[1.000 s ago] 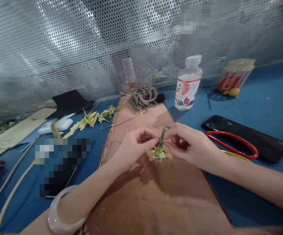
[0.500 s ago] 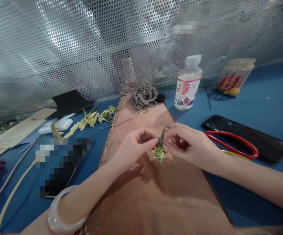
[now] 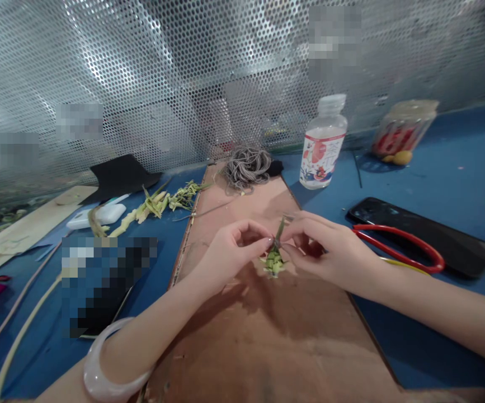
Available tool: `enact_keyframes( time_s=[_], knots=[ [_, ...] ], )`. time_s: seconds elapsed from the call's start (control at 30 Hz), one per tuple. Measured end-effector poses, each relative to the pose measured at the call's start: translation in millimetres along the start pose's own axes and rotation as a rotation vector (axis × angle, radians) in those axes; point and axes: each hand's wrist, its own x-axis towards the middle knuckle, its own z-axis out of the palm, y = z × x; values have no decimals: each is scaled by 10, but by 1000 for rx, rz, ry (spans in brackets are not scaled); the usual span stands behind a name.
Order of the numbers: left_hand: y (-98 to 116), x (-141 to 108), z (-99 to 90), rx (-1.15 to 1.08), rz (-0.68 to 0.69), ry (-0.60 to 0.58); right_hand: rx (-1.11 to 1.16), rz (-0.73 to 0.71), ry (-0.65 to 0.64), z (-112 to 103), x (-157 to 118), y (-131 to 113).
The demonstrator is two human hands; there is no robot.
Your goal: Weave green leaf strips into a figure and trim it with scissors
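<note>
A small green piece of woven leaf strips (image 3: 274, 263) hangs, pointed stem end up, between my two hands over the brown wooden board (image 3: 284, 347). Its wider end is knotted and has short points sticking out. My left hand (image 3: 236, 246) pinches its narrow neck between thumb and forefinger from the left. From the other side, my right hand (image 3: 321, 243) closes thumb and fingertips on the same neck. The exact contact of the right fingertips is too small to make out. A pale bangle (image 3: 99, 369) circles my left wrist.
A bundle of grey cord (image 3: 248, 168) lies at the board's far end. Right of it stand a bottle (image 3: 323, 145) and a tilted jar (image 3: 405, 131). Red-handled pliers or scissors (image 3: 405, 246) rest by a black phone (image 3: 464, 240). Several braided leaf pieces (image 3: 156, 201) lie left.
</note>
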Motion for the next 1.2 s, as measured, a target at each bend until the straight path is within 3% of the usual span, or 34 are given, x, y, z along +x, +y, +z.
enact_keyframes(
  time_s=[0.47, 1.2],
  knots=[
    [5, 2, 6, -1, -3, -9, -5, -35, 15, 14, -5, 6],
    [31, -20, 22, -38, 27, -13, -33, 41, 23, 19, 0, 5]
  ],
)
